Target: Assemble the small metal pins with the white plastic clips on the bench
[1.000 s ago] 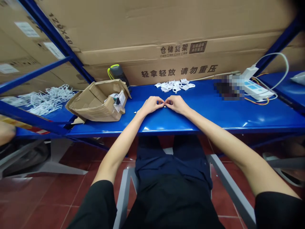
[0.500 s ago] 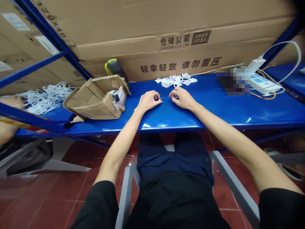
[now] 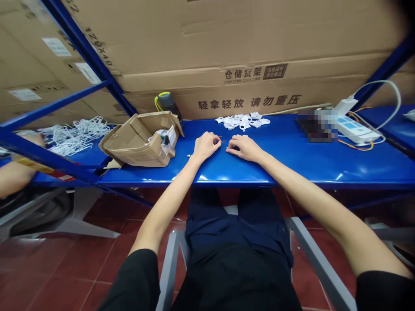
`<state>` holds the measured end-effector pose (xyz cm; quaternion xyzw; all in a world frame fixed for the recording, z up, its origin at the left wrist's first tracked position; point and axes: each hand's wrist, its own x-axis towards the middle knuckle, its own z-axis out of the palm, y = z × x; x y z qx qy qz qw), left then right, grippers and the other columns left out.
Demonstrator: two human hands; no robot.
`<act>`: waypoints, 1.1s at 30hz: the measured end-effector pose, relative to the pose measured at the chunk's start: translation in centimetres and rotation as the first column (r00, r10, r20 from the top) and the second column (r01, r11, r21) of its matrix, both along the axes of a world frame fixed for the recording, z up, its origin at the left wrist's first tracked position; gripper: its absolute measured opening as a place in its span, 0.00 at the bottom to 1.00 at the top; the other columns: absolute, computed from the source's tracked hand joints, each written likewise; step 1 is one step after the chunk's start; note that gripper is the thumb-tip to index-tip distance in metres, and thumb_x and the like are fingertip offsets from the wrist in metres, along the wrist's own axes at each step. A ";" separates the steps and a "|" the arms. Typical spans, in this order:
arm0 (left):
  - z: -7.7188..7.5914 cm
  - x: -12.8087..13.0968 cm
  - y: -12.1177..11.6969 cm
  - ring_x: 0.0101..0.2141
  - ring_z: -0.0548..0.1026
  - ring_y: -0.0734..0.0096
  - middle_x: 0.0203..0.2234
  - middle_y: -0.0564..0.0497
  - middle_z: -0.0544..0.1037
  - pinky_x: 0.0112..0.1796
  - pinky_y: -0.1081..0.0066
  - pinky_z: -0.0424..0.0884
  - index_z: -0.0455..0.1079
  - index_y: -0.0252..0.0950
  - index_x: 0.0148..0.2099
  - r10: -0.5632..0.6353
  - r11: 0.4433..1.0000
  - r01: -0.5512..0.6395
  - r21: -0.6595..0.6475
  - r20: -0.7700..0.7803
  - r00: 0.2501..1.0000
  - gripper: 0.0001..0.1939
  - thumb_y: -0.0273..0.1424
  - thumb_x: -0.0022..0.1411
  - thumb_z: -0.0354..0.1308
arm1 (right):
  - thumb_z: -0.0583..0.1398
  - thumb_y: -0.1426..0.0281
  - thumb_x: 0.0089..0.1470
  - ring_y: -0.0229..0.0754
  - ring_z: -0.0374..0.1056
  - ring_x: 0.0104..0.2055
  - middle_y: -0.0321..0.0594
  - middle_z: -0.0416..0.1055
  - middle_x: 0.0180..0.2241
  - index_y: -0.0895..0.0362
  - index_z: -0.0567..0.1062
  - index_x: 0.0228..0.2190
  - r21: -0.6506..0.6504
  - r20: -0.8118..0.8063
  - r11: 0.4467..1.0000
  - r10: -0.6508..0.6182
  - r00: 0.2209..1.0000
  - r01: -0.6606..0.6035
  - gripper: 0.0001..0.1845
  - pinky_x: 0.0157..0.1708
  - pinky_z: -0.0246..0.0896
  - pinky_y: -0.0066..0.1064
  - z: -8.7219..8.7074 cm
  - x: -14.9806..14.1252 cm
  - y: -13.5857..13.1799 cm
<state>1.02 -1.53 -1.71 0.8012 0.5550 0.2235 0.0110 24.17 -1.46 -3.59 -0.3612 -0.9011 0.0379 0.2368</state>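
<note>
Since the earliest frame, the two hands have moved apart from their meeting point; since the last one, the right hand (image 3: 244, 147) has come nearer to the left hand (image 3: 205, 146) and to the front edge of the tabletop (image 3: 292, 166).

The left fingers are narrow, pinching a thin brownish pin (image 3: 223, 141), which points toward the right hand, above the tabletop. The right fingers are also narrow, beside a tiny pale piece (image 3: 227, 148); I cannot tell if they grip it firmly.

I judge the pin to be very light and stiff, and easy to let slip or roll. It is best held by the fingertips near its middle, without strong pressing. Another small piece (image 3: 189, 155) lies beside the left wrist, where a sleeve or forearm could push it.

Behind the hands lie flat white parts (image 3: 241, 122) with holes, in a loose group. The open cardboard box (image 3: 139, 144) limits the left arm on its outer side, with a dark cylinder (image 3: 167, 103) behind it. Farther right are a power strip (image 3: 355, 130) and its cables.
</note>
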 end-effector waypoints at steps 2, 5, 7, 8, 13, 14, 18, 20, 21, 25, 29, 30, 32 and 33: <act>0.0 -0.3 -0.2 0.49 0.78 0.54 0.40 0.47 0.85 0.44 0.63 0.73 0.84 0.41 0.46 0.027 0.999 -0.027 0.032 0.002 1.000 0.08 0.33 0.73 0.62 | 0.59 0.57 0.72 0.53 0.72 0.45 0.46 0.78 0.43 0.53 0.79 0.39 -0.012 -0.017 1.000 0.012 1.000 -0.013 0.15 0.47 0.61 0.42 0.2 0.2 -0.1; 0.1 -0.6 -0.6 0.50 0.78 0.56 0.43 0.48 0.85 0.46 0.63 0.74 0.83 0.41 0.50 -0.005 0.998 0.004 0.062 0.019 1.000 0.11 0.33 0.75 0.59 | 0.58 0.59 0.72 0.52 0.72 0.45 0.45 0.78 0.42 0.53 0.79 0.44 -0.035 -0.082 0.999 0.029 0.996 -0.032 0.13 0.47 0.62 0.41 0.5 0.7 -0.2; 0.0 -0.7 -0.8 0.52 0.78 0.58 0.48 0.48 0.85 0.50 0.64 0.74 0.83 0.42 0.53 -0.108 0.993 0.108 0.047 0.002 0.994 0.12 0.35 0.76 0.59 | 0.59 0.60 0.71 0.52 0.72 0.46 0.45 0.78 0.43 0.53 0.79 0.49 -0.035 -0.097 0.999 0.002 0.995 -0.006 0.13 0.48 0.63 0.41 0.4 0.9 0.0; -0.1 -0.7 -0.8 0.54 0.78 0.58 0.51 0.48 0.84 0.52 0.64 0.74 0.83 0.43 0.55 -0.169 0.985 0.170 0.033 -0.017 0.985 0.13 0.36 0.77 0.59 | 0.60 0.59 0.70 0.52 0.72 0.46 0.46 0.78 0.44 0.53 0.79 0.50 -0.035 -0.093 0.999 -0.018 0.996 0.015 0.14 0.48 0.64 0.42 0.2 0.9 0.1; -1.0 -0.2 -0.3 0.53 0.79 0.58 0.50 0.47 0.82 0.51 0.64 0.74 0.85 0.44 0.55 -0.301 0.954 0.301 -0.001 -0.049 0.952 0.16 0.41 0.78 0.57 | 0.58 0.57 0.71 0.52 0.73 0.45 0.48 0.77 0.45 0.54 0.83 0.45 -0.083 -0.082 0.996 -0.030 0.996 0.023 0.17 0.46 0.66 0.41 -0.9 0.7 1.2; -1.1 0.0 -0.1 0.51 0.80 0.58 0.49 0.47 0.83 0.50 0.64 0.74 0.85 0.43 0.53 -0.297 0.955 0.297 -0.002 -0.026 0.954 0.15 0.41 0.78 0.58 | 0.58 0.58 0.71 0.51 0.73 0.44 0.48 0.77 0.45 0.54 0.83 0.44 -0.088 -0.095 0.996 -0.013 0.995 0.004 0.17 0.46 0.67 0.41 -1.0 0.7 1.3; -0.9 0.5 -0.3 0.48 0.81 0.58 0.45 0.47 0.84 0.45 0.66 0.73 0.84 0.41 0.47 -0.274 0.961 0.276 -0.017 0.064 0.960 0.10 0.37 0.74 0.62 | 0.60 0.61 0.68 0.50 0.74 0.42 0.47 0.78 0.42 0.54 0.84 0.42 -0.081 -0.144 0.996 0.022 0.989 -0.034 0.14 0.44 0.67 0.40 -0.9 0.7 1.2; -0.7 0.7 -0.6 0.48 0.80 0.58 0.43 0.48 0.84 0.44 0.66 0.72 0.83 0.41 0.44 -0.276 0.960 0.279 -0.029 0.072 0.958 0.07 0.35 0.71 0.64 | 0.61 0.63 0.66 0.50 0.73 0.41 0.46 0.78 0.42 0.54 0.83 0.42 -0.081 -0.134 0.996 0.017 0.991 -0.028 0.12 0.43 0.66 0.39 -0.6 0.6 0.9; -0.5 0.8 -0.8 0.47 0.80 0.58 0.42 0.49 0.84 0.43 0.66 0.72 0.82 0.41 0.44 -0.278 0.959 0.281 -0.033 0.068 0.958 0.06 0.34 0.70 0.64 | 0.61 0.64 0.65 0.50 0.73 0.41 0.46 0.78 0.43 0.54 0.82 0.42 -0.078 -0.117 0.997 0.009 0.993 -0.018 0.11 0.43 0.66 0.39 -0.5 0.6 0.7; -0.2 0.3 -0.9 0.47 0.78 0.57 0.41 0.48 0.82 0.43 0.65 0.71 0.80 0.41 0.42 -0.229 0.973 0.230 -0.023 0.028 0.973 0.04 0.33 0.68 0.64 | 0.61 0.66 0.62 0.53 0.71 0.44 0.49 0.76 0.43 0.55 0.79 0.40 -0.009 -0.027 0.997 -0.075 0.997 0.074 0.07 0.45 0.65 0.42 -0.1 0.8 0.6; 0.6 -1.6 -0.7 0.51 0.76 0.52 0.45 0.44 0.82 0.50 0.61 0.71 0.79 0.39 0.42 -0.073 0.997 0.073 0.007 0.025 0.997 0.04 0.32 0.68 0.64 | 0.59 0.69 0.63 0.59 0.70 0.49 0.53 0.76 0.45 0.56 0.79 0.43 0.068 0.013 0.980 -0.186 0.982 0.185 0.10 0.48 0.64 0.47 0.0 1.1 0.6; 1.0 -2.3 -0.9 0.52 0.75 0.52 0.46 0.44 0.82 0.52 0.60 0.71 0.79 0.39 0.43 -0.052 0.999 0.052 0.004 0.033 0.998 0.04 0.32 0.68 0.64 | 0.58 0.71 0.63 0.60 0.70 0.50 0.54 0.75 0.47 0.56 0.79 0.45 0.079 0.013 0.976 -0.203 0.979 0.201 0.12 0.48 0.64 0.47 0.0 1.1 0.5; 1.9 -4.3 -1.6 0.51 0.76 0.55 0.47 0.45 0.83 0.54 0.60 0.70 0.80 0.39 0.46 -0.029 0.999 0.028 0.016 0.067 0.997 0.07 0.32 0.70 0.62 | 0.56 0.73 0.63 0.61 0.70 0.52 0.56 0.75 0.49 0.57 0.79 0.49 0.092 0.004 0.973 -0.215 0.977 0.214 0.16 0.48 0.65 0.47 0.1 1.1 0.4; 2.3 -5.5 -2.1 0.51 0.77 0.57 0.48 0.46 0.83 0.55 0.61 0.70 0.80 0.39 0.48 -0.036 0.999 0.035 0.017 0.084 0.996 0.08 0.33 0.72 0.60 | 0.56 0.73 0.64 0.61 0.70 0.52 0.56 0.75 0.49 0.58 0.79 0.51 0.093 -0.002 0.973 -0.213 0.977 0.213 0.17 0.48 0.65 0.47 0.1 1.0 0.3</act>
